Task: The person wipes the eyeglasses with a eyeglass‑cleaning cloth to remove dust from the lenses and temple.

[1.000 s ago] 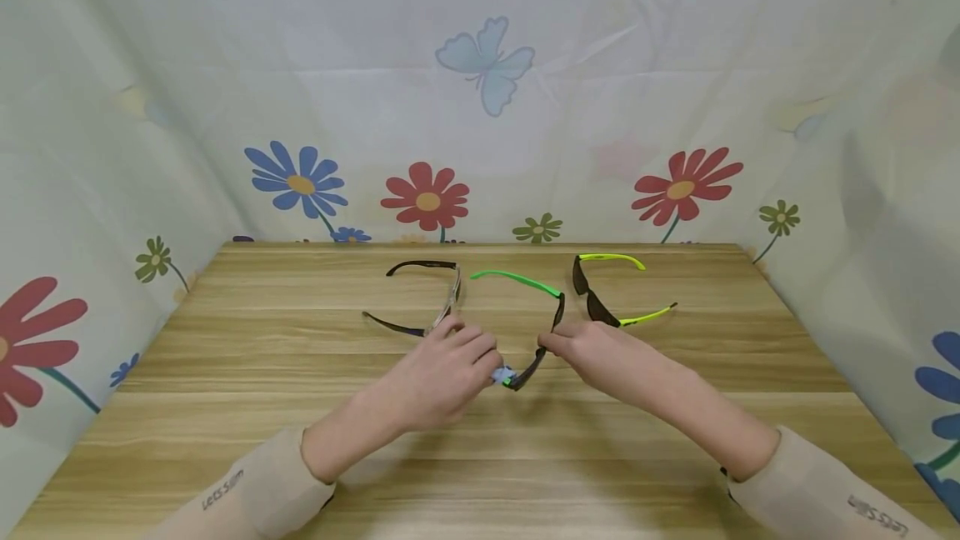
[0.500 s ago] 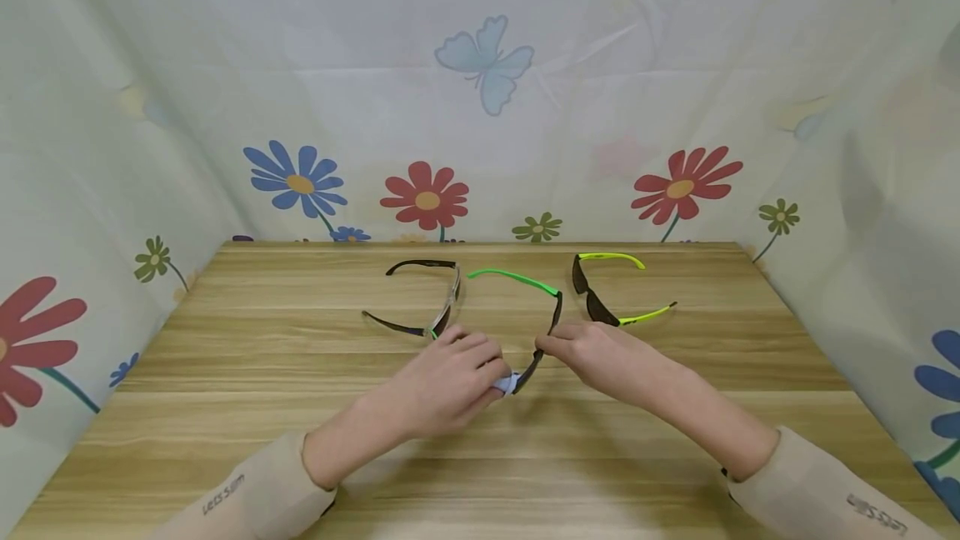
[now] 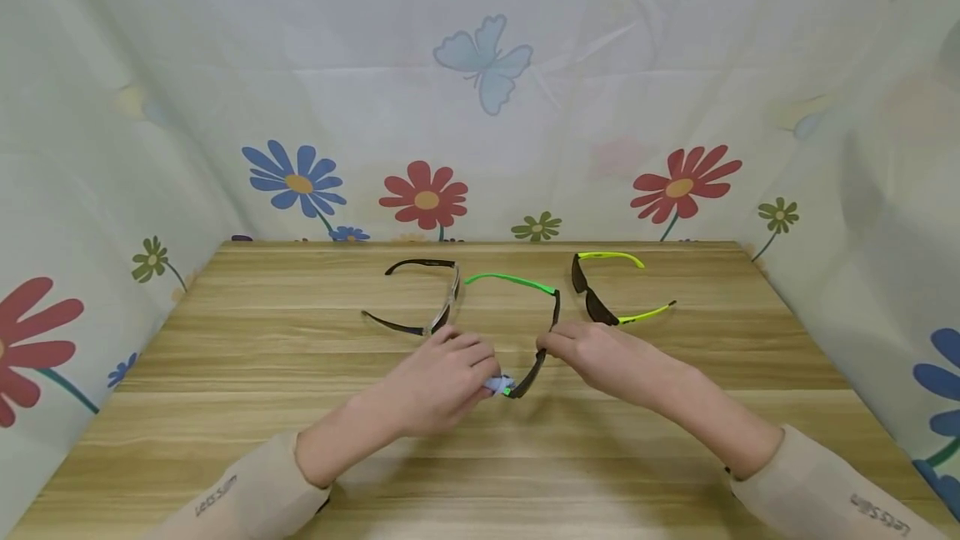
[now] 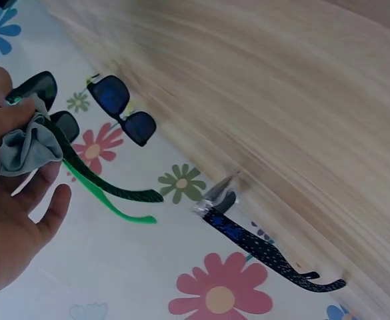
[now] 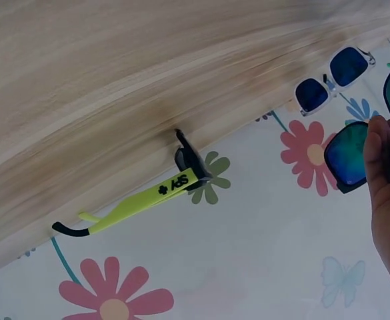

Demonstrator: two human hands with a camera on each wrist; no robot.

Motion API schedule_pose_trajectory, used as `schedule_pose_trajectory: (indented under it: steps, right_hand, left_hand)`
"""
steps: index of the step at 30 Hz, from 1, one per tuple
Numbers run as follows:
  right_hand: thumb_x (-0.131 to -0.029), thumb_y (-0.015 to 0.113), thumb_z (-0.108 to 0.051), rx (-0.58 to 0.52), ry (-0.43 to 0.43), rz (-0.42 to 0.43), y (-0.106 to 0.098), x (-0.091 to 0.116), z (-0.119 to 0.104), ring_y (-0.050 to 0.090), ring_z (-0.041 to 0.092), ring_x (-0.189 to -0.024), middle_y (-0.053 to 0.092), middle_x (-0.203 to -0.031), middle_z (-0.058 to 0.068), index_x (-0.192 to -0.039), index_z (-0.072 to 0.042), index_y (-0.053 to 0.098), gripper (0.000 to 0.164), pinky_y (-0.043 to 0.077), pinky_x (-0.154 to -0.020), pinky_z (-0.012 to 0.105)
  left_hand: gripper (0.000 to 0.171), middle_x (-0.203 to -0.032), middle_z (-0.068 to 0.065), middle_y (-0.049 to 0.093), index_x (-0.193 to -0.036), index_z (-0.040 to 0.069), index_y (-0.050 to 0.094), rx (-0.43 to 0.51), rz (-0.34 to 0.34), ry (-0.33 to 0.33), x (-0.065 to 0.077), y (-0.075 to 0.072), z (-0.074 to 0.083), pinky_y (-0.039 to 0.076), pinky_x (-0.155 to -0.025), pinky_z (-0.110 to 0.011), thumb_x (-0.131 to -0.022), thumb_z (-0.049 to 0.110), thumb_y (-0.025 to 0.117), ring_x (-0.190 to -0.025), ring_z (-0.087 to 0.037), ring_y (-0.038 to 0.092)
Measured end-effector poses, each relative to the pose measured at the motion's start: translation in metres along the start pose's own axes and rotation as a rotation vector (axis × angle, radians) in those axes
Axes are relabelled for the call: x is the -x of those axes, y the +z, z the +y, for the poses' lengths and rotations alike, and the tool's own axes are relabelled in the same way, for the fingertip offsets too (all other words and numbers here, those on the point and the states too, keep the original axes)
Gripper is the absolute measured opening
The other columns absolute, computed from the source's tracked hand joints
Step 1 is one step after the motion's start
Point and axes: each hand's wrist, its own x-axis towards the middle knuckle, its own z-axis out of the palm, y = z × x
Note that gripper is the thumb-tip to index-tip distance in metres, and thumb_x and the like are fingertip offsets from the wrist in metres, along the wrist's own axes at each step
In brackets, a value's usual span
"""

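Sunglasses with a dark front and green temple arms (image 3: pixel 517 280) are held between both hands over the table. My right hand (image 3: pixel 611 352) pinches them at the bridge; a blue-green lens (image 5: pixel 348 157) shows beside its fingers in the right wrist view. A light blue cloth (image 4: pixel 31 150) is bunched in my left hand (image 3: pixel 438 377), which pinches it around the near temple arm close to the hinge. That arm's patterned dark side (image 4: pixel 108 183) sticks out past the cloth in the left wrist view. The left fingertips are partly hidden in the head view.
Clear-framed sunglasses with dark arms (image 3: pixel 412 263) lie unfolded on the wooden table (image 3: pixel 300 373), just beyond my left hand. Sunglasses with yellow arms (image 3: pixel 611 257) lie unfolded beyond my right hand. A flowered curtain (image 3: pixel 337 90) hangs around the table's back and sides.
The cloth slid right over the hinge corner, then back left, so a bit of green shows there again. The held sunglasses shifted slightly left and nearer. My right hand keeps its pinch.
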Motion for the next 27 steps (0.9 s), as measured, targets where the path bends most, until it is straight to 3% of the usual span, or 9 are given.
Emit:
schedule_pose_trajectory:
  steps: [5, 16, 20, 27]
  right_hand:
    - [-0.086, 0.07, 0.016, 0.011, -0.004, -0.016, -0.001, 0.002, 0.0, 0.069, 0.018, -0.092, 0.069, -0.103, 0.007, -0.114, 0.001, 0.068, 0.033, 0.057, -0.075, 0.027]
    - [-0.087, 0.073, 0.013, 0.022, -0.055, 0.003, 0.002, 0.007, 0.007, 0.067, 0.012, -0.084, 0.067, -0.099, 0.004, -0.113, -0.001, 0.066, 0.031, 0.055, -0.07, 0.024]
    - [-0.087, 0.075, 0.009, 0.001, -0.076, 0.011, -0.001, 0.009, 0.008, 0.064, 0.009, -0.081, 0.066, -0.096, 0.001, -0.112, -0.002, 0.066, 0.028, 0.054, -0.07, 0.021]
    - [-0.088, 0.075, 0.007, -0.054, -0.089, 0.028, -0.005, 0.016, 0.011, 0.064, 0.009, -0.082, 0.066, -0.096, 0.002, -0.112, -0.002, 0.068, 0.027, 0.054, -0.072, 0.021]
  left_hand:
    - [0.011, -0.106, 0.006, 0.067, -0.106, 0.017, 0.07, 0.031, -0.011, -0.025, 0.006, 0.003, -0.006, 0.043, -0.089, -0.038, -0.1, 0.026, 0.07, -0.103, -0.016, 0.059]
    - [0.01, -0.095, 0.007, 0.063, -0.099, 0.016, 0.07, 0.102, -0.035, -0.08, 0.022, 0.007, -0.027, 0.047, -0.091, -0.046, -0.094, 0.019, 0.078, -0.095, -0.017, 0.056]
    - [0.013, -0.094, 0.005, 0.064, -0.094, 0.015, 0.069, 0.072, -0.045, -0.1, 0.028, 0.006, -0.037, 0.046, -0.09, -0.048, -0.091, 0.018, 0.081, -0.095, -0.02, 0.059]
    - [0.013, -0.098, 0.0, 0.068, -0.095, 0.012, 0.072, 0.01, -0.072, -0.193, 0.037, -0.004, -0.054, 0.048, -0.089, -0.047, -0.09, 0.019, 0.082, -0.094, -0.022, 0.063]
